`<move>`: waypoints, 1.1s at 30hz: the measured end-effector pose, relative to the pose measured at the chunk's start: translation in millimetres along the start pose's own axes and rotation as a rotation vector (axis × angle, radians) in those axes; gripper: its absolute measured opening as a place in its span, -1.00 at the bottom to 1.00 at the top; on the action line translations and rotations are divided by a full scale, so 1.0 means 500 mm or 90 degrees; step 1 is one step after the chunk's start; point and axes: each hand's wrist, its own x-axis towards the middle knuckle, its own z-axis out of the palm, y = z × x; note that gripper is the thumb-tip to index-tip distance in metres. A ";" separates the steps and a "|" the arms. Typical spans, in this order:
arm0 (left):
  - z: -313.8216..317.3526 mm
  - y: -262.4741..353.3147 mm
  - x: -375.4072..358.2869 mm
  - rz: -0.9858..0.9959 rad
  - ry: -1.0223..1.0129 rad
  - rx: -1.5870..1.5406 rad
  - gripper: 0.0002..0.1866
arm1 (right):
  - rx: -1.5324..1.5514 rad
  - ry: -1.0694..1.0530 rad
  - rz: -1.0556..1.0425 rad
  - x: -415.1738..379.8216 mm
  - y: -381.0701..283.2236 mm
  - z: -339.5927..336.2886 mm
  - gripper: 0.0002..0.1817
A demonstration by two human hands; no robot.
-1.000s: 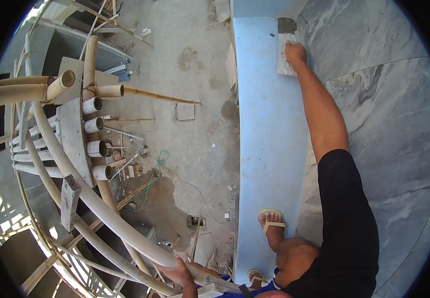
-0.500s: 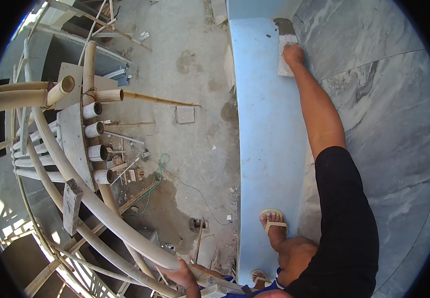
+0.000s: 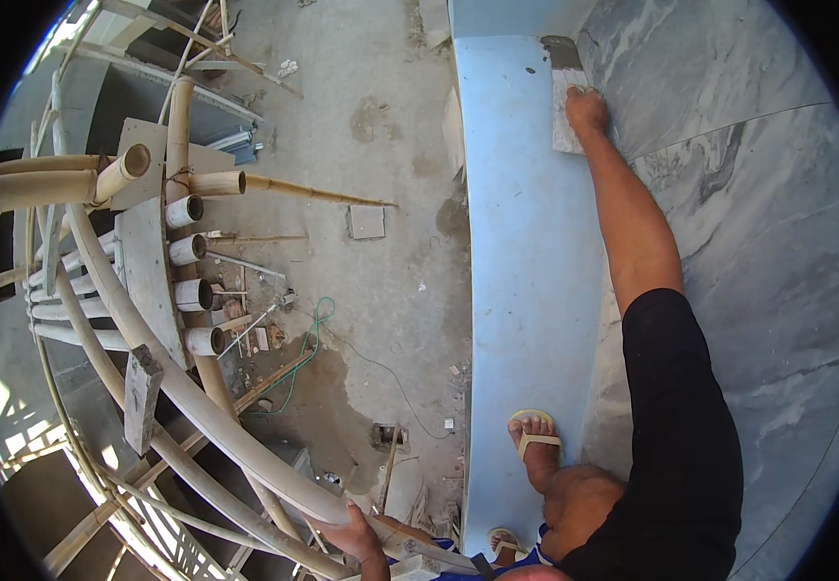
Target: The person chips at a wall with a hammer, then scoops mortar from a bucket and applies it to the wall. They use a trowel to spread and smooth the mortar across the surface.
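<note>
My right hand (image 3: 586, 110) is closed around the handle of a flat, rectangular, pale-coated trowel (image 3: 567, 136) at the far end of the light blue ledge (image 3: 526, 290). A dark patch of wet mortar (image 3: 563, 52) shows just beyond the trowel's far edge, beside the grey marbled wall panel (image 3: 710, 155). Down at the bottom, my left hand (image 3: 350, 535) grips a thick bamboo pole (image 3: 284, 481) of the scaffold, its fingers partly hidden by the pole. My sandalled foot (image 3: 537, 434) rests on the ledge.
Bamboo scaffolding with a plank (image 3: 146, 281) and several round pole ends stands on the left. Far below the ledge's edge lies a concrete floor (image 3: 390, 290) with a green cord (image 3: 315, 334), a square tile (image 3: 367, 222), loose timber and a dark wet area.
My right hand and the trowel have shifted slightly right and a little back toward me. The whole view has drifted slightly right. My left hand keeps its hold on the pole.
</note>
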 end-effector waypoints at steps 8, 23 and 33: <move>-0.003 0.011 -0.001 0.019 -0.007 0.036 0.06 | 0.009 0.001 0.017 -0.015 0.010 0.011 -0.41; -0.002 0.013 0.002 0.015 -0.014 0.025 0.09 | 0.024 0.040 0.014 0.023 -0.001 0.010 -0.42; -0.003 0.028 0.001 0.000 -0.027 -0.015 0.07 | -0.007 0.006 -0.022 0.002 0.002 0.021 -0.42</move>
